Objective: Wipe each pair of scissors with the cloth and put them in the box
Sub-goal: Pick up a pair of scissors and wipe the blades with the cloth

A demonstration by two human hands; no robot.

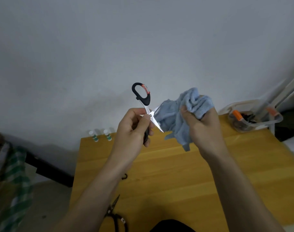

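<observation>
My left hand [132,127] grips a pair of black-handled scissors [142,96] with red trim near the pivot, blades spread open. One handle loop sticks up above the hand; the other handle lies in my palm. One blade points down-right, its tip at the light blue cloth [178,114]; the other blade runs into the cloth. My right hand [202,122] holds the bunched cloth, raised above the table. Another pair of black scissors [114,213] lies on the wooden table's near edge. A clear plastic box [252,115] with orange latches stands at the far right corner, dark scissors inside.
The wooden table [168,173] stands against a grey wall. Two small white-capped tubes [101,135] stand at its far left corner. A small dark hook-shaped object [125,176] lies by my left forearm. A dark bar and checked fabric are left of the table.
</observation>
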